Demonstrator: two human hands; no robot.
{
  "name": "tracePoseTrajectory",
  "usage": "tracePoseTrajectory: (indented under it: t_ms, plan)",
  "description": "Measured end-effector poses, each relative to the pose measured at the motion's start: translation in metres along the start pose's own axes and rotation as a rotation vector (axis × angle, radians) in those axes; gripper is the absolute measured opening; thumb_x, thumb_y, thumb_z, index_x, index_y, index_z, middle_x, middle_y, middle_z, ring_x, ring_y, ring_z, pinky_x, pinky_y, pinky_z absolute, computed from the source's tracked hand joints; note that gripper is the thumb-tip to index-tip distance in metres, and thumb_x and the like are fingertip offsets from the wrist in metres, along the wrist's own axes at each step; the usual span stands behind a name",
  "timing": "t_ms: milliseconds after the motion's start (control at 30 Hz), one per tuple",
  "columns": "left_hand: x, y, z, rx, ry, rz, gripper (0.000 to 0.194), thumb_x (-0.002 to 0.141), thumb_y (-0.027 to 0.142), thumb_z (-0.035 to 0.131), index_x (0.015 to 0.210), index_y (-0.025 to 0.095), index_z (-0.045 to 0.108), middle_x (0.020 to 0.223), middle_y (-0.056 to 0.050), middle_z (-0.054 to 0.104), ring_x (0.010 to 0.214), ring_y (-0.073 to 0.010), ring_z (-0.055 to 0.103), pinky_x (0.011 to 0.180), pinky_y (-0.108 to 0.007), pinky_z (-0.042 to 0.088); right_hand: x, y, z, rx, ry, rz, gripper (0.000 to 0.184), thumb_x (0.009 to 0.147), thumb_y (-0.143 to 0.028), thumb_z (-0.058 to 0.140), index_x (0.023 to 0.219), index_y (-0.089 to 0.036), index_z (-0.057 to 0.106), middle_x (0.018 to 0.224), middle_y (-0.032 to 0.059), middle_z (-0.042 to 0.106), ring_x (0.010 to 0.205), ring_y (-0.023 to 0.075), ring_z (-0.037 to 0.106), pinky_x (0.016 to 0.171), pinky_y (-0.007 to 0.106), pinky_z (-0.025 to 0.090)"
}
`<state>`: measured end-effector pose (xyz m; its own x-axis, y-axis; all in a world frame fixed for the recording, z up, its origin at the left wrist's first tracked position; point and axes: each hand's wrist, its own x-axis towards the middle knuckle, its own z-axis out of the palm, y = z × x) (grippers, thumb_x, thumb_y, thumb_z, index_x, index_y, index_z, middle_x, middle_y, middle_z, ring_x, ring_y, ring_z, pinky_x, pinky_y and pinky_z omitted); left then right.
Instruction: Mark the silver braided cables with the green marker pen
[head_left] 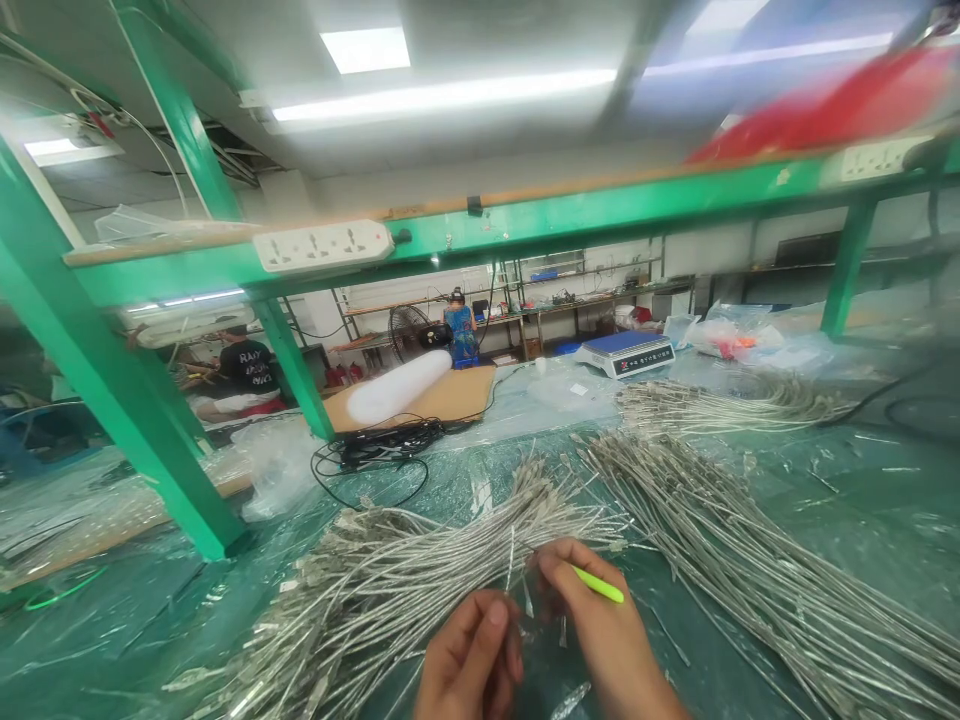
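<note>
My left hand (474,655) is closed in a pinch on a thin silver cable (511,558), whose short end stands up from the fingertips. Close beside it, my right hand (596,615) is wrapped round a slim tool with a bright yellow-green handle (600,584); its working tip is hidden by the fingers. Behind and left of my hands lies a large bundle of silver braided cables (450,550) with connector ends. Another cable bundle (720,510) stretches along the right side. A few loose pieces lie below my hands.
A green frame post (150,400) and a crossbar with a power strip (322,246) stand ahead. Farther back are a digital scale (626,353), a black cable coil (397,445), a white foam roll (401,388) and a third cable bundle (720,406). Two people sit in the background.
</note>
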<state>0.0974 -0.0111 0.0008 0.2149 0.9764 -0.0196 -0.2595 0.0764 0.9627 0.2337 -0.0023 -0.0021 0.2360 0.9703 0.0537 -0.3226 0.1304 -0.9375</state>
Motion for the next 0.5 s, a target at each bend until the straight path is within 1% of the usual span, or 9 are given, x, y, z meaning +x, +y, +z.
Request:
tracePoseTrajectory:
  t_ms: [100, 167, 200, 267, 333, 433, 500]
  plan:
    - [0.001, 0.000, -0.002, -0.011, 0.017, 0.004, 0.037, 0.075, 0.053, 0.068, 0.071, 0.017, 0.064, 0.050, 0.002, 0.058, 0.031, 0.0007, 0.026, 0.034, -0.016, 0.013, 0.003, 0.001, -0.003, 0.031, 0.060, 0.015, 0.022, 0.082, -0.036, 0.061, 0.070, -0.018, 0.060, 0.070, 0.0003, 0.060, 0.058, 0.0131, 0.052, 0.052, 0.023, 0.042]
    - [0.001, -0.001, -0.003, -0.013, 0.028, 0.016, 0.036, 0.074, 0.052, 0.069, 0.072, 0.017, 0.064, 0.050, 0.002, 0.058, 0.031, 0.0008, 0.026, 0.034, -0.016, 0.012, 0.003, 0.000, -0.004, 0.050, 0.065, 0.019, 0.020, 0.082, -0.036, 0.061, 0.072, -0.019, 0.061, 0.076, 0.0019, 0.061, 0.064, 0.0143, 0.054, 0.053, 0.022, 0.043]
    - [0.001, -0.001, -0.004, -0.009, 0.033, 0.025, 0.035, 0.073, 0.052, 0.070, 0.074, 0.017, 0.064, 0.051, 0.003, 0.058, 0.031, 0.0008, 0.026, 0.035, -0.016, 0.012, 0.002, -0.001, -0.004, 0.057, 0.040, 0.016, 0.020, 0.082, -0.037, 0.062, 0.073, -0.018, 0.062, 0.076, 0.0020, 0.061, 0.065, 0.0146, 0.054, 0.053, 0.022, 0.044]
    - [0.002, -0.002, -0.004, 0.011, 0.035, 0.043, 0.036, 0.074, 0.053, 0.069, 0.076, 0.017, 0.065, 0.051, 0.003, 0.058, 0.031, 0.0003, 0.027, 0.035, -0.017, 0.013, -0.001, -0.002, -0.002, 0.061, -0.050, 0.007, 0.022, 0.079, -0.039, 0.066, 0.075, -0.017, 0.065, 0.071, 0.0012, 0.061, 0.060, 0.0140, 0.053, 0.051, 0.022, 0.044]
    - [0.002, -0.002, -0.004, 0.038, 0.026, 0.044, 0.037, 0.075, 0.053, 0.067, 0.072, 0.016, 0.064, 0.050, 0.004, 0.055, 0.032, -0.0002, 0.027, 0.035, -0.018, 0.013, -0.005, -0.002, 0.002, 0.064, -0.136, -0.010, 0.025, 0.075, -0.041, 0.071, 0.077, -0.016, 0.068, 0.064, -0.0008, 0.059, 0.055, 0.0121, 0.051, 0.050, 0.021, 0.042]
    - [0.001, -0.004, -0.003, 0.090, 0.014, 0.038, 0.037, 0.076, 0.052, 0.067, 0.069, 0.016, 0.062, 0.050, 0.004, 0.052, 0.034, -0.0009, 0.027, 0.036, -0.017, 0.014, -0.009, -0.001, 0.007, 0.087, -0.196, -0.064, 0.024, 0.071, -0.038, 0.077, 0.076, -0.016, 0.067, 0.061, -0.0033, 0.057, 0.055, 0.0097, 0.050, 0.052, 0.019, 0.041]
    - [0.000, -0.004, -0.003, 0.116, 0.009, 0.043, 0.036, 0.076, 0.051, 0.067, 0.072, 0.016, 0.063, 0.050, 0.004, 0.053, 0.034, -0.0012, 0.028, 0.036, -0.017, 0.015, -0.009, 0.001, 0.008, 0.105, -0.220, -0.083, 0.022, 0.073, -0.036, 0.076, 0.073, -0.016, 0.066, 0.062, -0.0036, 0.057, 0.056, 0.0094, 0.050, 0.054, 0.019, 0.041]
